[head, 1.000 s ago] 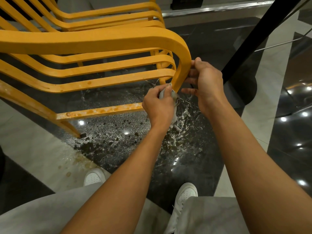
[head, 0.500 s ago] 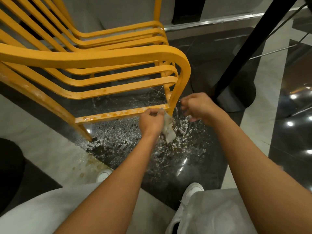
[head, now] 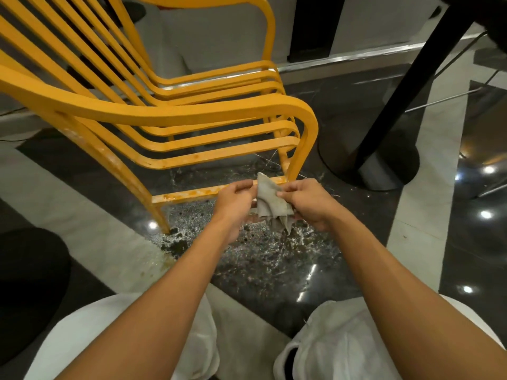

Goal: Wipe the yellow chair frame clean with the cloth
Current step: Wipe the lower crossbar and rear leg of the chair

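My left hand and right hand each pinched an edge of the cloth, likely refolding it for a clean face. It hung just before the stained bottom rail of the yellow chair frame; contact unclear.

There is one yellow chair frame on the dark floor, its slats too crowded to count surely, and one black post rising from one round base toward the floor's far right edge. Two hands show, the left hand and the right hand, with one grey cloth between them. Two pale trouser legs lie along the near edge.
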Available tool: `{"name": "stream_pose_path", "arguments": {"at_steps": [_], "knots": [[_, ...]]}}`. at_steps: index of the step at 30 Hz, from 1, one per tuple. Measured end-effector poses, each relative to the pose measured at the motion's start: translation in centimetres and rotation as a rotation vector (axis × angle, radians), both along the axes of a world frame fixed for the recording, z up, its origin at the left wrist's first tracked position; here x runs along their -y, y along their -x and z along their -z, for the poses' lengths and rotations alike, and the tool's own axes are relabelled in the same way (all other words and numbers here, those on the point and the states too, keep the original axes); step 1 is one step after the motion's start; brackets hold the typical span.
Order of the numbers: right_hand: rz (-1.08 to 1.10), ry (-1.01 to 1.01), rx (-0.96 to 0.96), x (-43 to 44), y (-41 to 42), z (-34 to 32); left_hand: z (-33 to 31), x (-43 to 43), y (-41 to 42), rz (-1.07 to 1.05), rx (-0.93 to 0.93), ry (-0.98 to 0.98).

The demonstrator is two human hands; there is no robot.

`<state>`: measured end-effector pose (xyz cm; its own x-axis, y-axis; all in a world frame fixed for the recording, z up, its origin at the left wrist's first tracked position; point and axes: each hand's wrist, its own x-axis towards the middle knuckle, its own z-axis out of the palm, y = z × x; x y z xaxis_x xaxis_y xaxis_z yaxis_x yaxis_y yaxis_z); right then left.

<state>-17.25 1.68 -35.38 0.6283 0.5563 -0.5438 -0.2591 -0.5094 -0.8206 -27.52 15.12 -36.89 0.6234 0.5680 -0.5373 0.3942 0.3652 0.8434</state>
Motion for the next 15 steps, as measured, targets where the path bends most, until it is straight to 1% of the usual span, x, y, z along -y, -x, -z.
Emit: {"name": "stream_pose_path", "arguments": {"at_steps": [3,6,10,15], "knots": [[-0.02,0.005,-0.098,0.1,0.3,0.2,0.2,-0.7,0.3,0.11,-0.006,0.053],[-0.021,0.088,-0.105,0.3,0.0,1.6,1.4,-0.6,0.2,0.181,-0.021,0.064],[0.063,0.163,-0.097,0.0,-0.2,3.0,3.8,-0.1,-0.7,0.153,-0.049,0.029],[0.288,0.187,0.038,-0.6,-1.2,4.6,6.4,0.1,-2.7,0.039,-0.098,-0.083]]}}
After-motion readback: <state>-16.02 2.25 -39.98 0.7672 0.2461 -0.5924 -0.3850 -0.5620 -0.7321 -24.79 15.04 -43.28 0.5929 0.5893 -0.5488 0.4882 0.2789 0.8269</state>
